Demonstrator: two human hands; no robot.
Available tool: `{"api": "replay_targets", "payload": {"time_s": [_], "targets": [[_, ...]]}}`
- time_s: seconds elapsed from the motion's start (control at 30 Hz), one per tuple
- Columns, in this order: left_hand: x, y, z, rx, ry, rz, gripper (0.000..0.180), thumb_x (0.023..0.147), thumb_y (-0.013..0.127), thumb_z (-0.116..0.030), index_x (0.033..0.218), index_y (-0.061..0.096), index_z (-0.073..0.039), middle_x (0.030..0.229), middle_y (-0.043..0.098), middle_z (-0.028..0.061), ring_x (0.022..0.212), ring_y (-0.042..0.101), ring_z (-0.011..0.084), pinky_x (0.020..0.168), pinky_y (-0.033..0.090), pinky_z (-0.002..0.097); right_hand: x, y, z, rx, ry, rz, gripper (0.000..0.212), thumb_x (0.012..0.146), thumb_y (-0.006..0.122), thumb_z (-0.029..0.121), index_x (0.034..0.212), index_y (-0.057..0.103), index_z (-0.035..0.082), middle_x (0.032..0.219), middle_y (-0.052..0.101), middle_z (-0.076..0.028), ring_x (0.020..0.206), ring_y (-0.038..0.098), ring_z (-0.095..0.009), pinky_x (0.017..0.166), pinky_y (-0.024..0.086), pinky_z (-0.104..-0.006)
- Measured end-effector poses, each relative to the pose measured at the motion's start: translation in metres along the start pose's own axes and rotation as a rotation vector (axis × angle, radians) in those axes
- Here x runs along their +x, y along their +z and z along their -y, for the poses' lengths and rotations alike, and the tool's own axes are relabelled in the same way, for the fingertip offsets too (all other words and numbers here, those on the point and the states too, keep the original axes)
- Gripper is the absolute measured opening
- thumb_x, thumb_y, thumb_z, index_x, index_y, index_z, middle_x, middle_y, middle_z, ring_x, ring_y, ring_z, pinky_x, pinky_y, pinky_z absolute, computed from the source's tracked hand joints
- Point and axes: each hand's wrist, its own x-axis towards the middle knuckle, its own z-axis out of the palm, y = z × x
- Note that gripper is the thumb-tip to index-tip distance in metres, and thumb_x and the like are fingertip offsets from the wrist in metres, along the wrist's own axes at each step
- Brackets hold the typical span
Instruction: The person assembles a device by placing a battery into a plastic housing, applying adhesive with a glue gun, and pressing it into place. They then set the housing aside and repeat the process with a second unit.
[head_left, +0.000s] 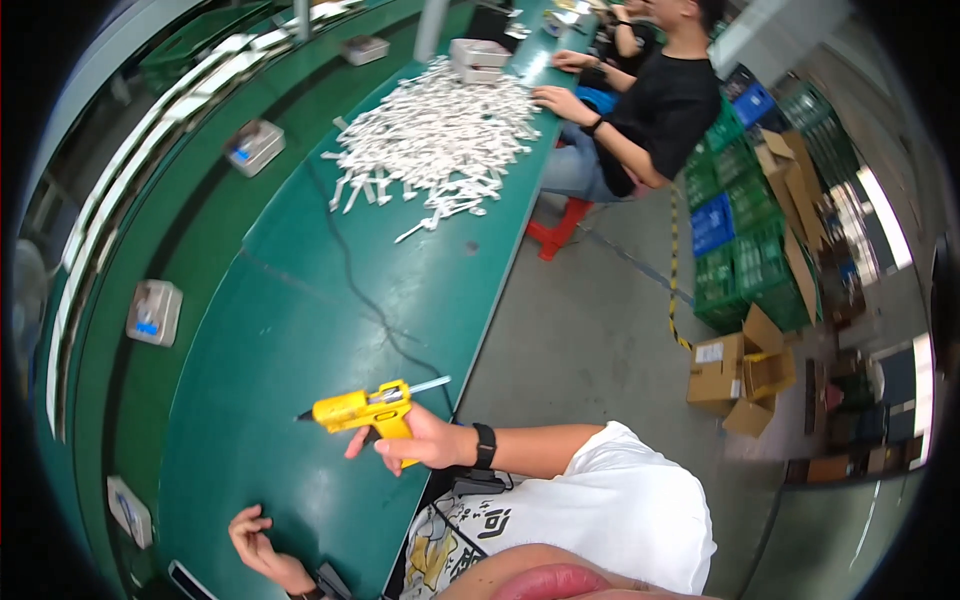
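One yellow glue gun [362, 410], four boxes [155, 312] along the belt [205, 230], one red stool [556, 236]

Yellow glue gun [345, 410], green tabletop [270, 350], white parts [430, 130], black-and-yellow striped tape [674, 262]

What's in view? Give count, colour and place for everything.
Table: one, green, centre
Glue gun: one, yellow, above the near table
Glue stick: one, whitish, in the gun's rear
Small parts: many, white, heaped farther along the table
Cable: one, dark, across the table
Belt: one, green, left of the table
Trays: four, pale, on the belt; more by the heap
Co-workers: at least two, one in black, upper right
Stool: one, red, under the nearer co-worker
Crates: several, green and blue, right
Cardboard boxes: several, brown, by the crates
Floor tape: one, yellow-black, beside them
Right hand: one, bare, around the gun's handle
Left hand: one, bare, empty, lower left
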Motion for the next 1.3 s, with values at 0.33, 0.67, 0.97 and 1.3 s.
{"api": "replay_targets", "payload": {"time_s": [0.33, 0.67, 0.97, 1.3], "targets": [[0.018, 0.016, -0.028, 0.184, 0.032, -0.116, 0.019, 0.088, 0.063, 0.005, 0.070, 0.058, 0.001, 0.100, 0.076, 0.0165, 0.076, 0.069, 0.0220, 0.069, 0.055, 0.0324, 0.001, -0.003, 0.000, -0.112, -0.093, -0.071, 0.048, 0.101, 0.066, 0.031, 0.133, 0.049, -0.001, 0.127, 0.066, -0.034, 0.066, 0.056, -0.016, 0.056, 0.052, -0.0345], [0.016, -0.019, -0.049, -0.257, -0.258, -0.026, 0.023, 0.082, 0.051, 0.007, 0.098, 0.064, -0.002, 0.117, 0.070, 0.0150, 0.085, 0.069, 0.0164, 0.068, 0.052, 0.0302, 0.000, -0.008, -0.015, -0.126, -0.098, -0.045, 0.039, 0.102, 0.062, 0.032, 0.127, 0.050, 0.005, 0.127, 0.066, -0.033, 0.065, 0.055, -0.015, 0.056, 0.050, -0.0334], [0.136, -0.130, 0.027, 1.196, -0.048, -0.536, 0.044, 0.080, 0.075, -0.021, 0.119, 0.067, -0.004, 0.117, 0.067, 0.0226, 0.110, 0.065, 0.0410, 0.097, 0.056, 0.0470, 0.006, 0.003, -0.005, -0.126, -0.109, -0.038, 0.046, 0.101, 0.064, 0.033, 0.131, 0.051, 0.000, 0.122, 0.069, -0.031, 0.063, 0.056, -0.016, 0.058, 0.052, -0.0338], [0.144, -0.287, 0.150, 1.228, -0.119, -0.185, 0.039, 0.090, 0.079, -0.008, 0.127, 0.069, 0.005, 0.121, 0.069, 0.0263, 0.107, 0.069, 0.0438, 0.096, 0.057, 0.0481, 0.010, -0.005, -0.007, -0.035, -0.012, -0.032, 0.058, 0.103, 0.062, 0.016, 0.156, 0.041, 0.003, 0.126, 0.071, -0.017, 0.069, 0.065, -0.012, 0.065, 0.057, -0.0289]]}}
